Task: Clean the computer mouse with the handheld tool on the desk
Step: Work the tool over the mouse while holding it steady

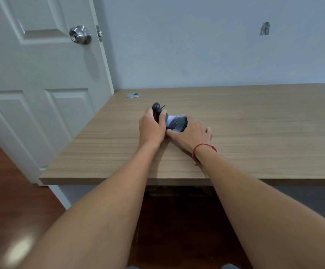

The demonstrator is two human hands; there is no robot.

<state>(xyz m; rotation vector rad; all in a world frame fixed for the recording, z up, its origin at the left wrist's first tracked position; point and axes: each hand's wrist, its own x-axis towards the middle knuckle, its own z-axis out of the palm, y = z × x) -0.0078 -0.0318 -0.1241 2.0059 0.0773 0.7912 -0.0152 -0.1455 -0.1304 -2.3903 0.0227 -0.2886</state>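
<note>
A grey computer mouse (pixel 180 123) lies on the wooden desk (pixel 255 133), a little left of the middle. My right hand (pixel 191 135) holds it from the right side, thumb along its near edge. My left hand (pixel 151 126) grips a dark handheld tool (pixel 156 108) whose rounded black top sticks up above the fingers. The tool's pale end (pixel 169 121) rests against the left side of the mouse. Most of the tool's body is hidden inside my left hand.
A round silver cable grommet (pixel 133 95) sits at the desk's far left corner. A white door with a metal knob (pixel 80 34) stands left of the desk. The wall runs behind the desk. Dark wooden floor shows below the front edge.
</note>
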